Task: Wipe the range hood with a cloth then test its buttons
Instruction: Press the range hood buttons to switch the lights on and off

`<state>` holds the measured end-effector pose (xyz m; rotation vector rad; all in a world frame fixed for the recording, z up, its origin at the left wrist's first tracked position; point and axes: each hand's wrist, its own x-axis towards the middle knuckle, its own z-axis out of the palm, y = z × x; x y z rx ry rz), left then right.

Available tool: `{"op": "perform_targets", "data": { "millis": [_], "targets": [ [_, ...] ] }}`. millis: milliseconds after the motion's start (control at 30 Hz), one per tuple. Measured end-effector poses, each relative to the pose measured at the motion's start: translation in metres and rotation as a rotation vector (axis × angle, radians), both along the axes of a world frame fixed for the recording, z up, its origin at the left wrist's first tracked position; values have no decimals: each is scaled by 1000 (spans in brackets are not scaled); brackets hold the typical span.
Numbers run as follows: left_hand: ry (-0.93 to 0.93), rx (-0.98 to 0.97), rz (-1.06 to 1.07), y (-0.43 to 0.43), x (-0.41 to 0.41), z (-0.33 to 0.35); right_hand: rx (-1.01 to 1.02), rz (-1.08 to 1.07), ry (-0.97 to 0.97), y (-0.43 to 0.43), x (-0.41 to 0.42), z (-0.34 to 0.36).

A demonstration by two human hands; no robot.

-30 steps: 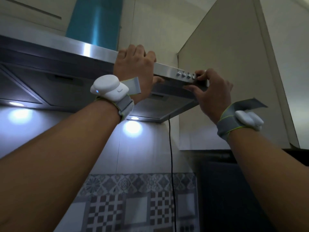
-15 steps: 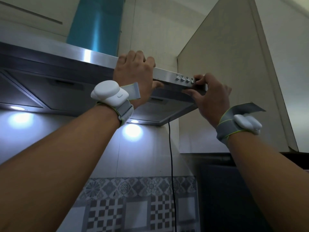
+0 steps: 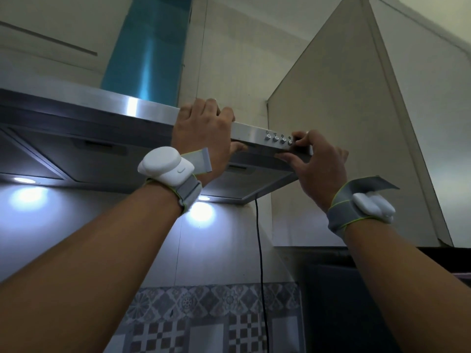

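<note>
1. Judging by where the hands are, the work has reached the button test. No cloth is in view, so the wiping looks finished, though the pictures cannot confirm that.
2. The range hood (image 3: 142, 109) has both lamps (image 3: 25, 180) lit on its underside, so at least the light switch seems to have been tried. Whether the fan settings have been tried cannot be told.
3. The buttons (image 3: 275, 139) sit in a row at the right end of the hood's front strip. Four are uncovered.
4. The left hand (image 3: 204, 138) grips the hood's front edge just left of the buttons, fingers curled over the top and thumb underneath, steadying.
5. The right hand (image 3: 321, 169) pinches the front strip at the right end of the row. Its index fingertip (image 3: 300, 140) is on the face and its thumb is below the edge. Whether a button lies under that fingertip is hidden.
</note>
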<state>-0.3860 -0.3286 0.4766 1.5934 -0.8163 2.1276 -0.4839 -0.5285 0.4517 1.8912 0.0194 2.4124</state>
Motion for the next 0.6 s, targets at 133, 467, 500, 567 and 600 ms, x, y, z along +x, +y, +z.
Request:
{"op": "perform_targets", "data": {
  "millis": [133,467,500,567,600],
  "targets": [
    [-4,3,-7,-1,1,-1,0,5,0,1,0,-2],
    [-28,-8,1,-2,3,0,-5,25,-5,-1,1,-2],
    [-29,-8,-6,-2,3,-1,-8,23,-8,-1,1,-2],
    [-22,-9,-10,-2,3,0,-10,17,-13,0,1,-2],
    [-19,-11,-7,-2,3,0,-9,19,-13,0,1,-2]
  ]
}}
